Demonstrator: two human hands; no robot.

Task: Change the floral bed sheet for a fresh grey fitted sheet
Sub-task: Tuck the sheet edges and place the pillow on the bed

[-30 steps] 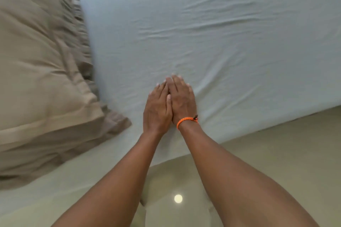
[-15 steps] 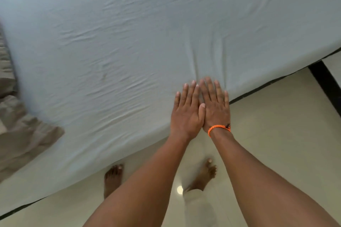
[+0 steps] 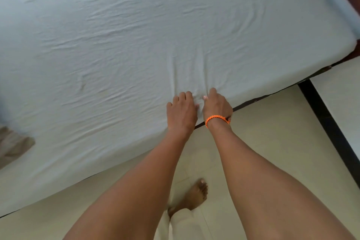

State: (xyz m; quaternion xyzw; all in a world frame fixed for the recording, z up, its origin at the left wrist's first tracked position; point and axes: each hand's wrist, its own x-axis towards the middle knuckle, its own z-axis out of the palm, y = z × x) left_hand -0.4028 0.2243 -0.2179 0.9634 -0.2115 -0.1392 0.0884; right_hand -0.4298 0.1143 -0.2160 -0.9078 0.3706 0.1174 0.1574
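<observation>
The grey fitted sheet [image 3: 136, 35] covers the whole mattress, with shallow wrinkles running across it. Both my hands sit close together at the near edge of the bed. My left hand [image 3: 182, 111] has its fingers curled into the fabric. My right hand [image 3: 217, 106], with an orange braided band at the wrist, also curls its fingers and thumb into the sheet. A small bunch of cloth is gathered between them, and creases fan away from it up the bed. No floral sheet is in view.
A corner of a beige pillow [image 3: 13, 146] lies on the bed at the far left. Cream floor tiles [image 3: 272, 142] run along the near side, crossed by a black strip [image 3: 331, 132] at the right. My bare foot [image 3: 194, 195] stands below my arms.
My hands slid rightward along the sheet with flat fingers pressed side by side. Now their fingers have curled and gathered fabric at the edge. The pillow has almost left the view.
</observation>
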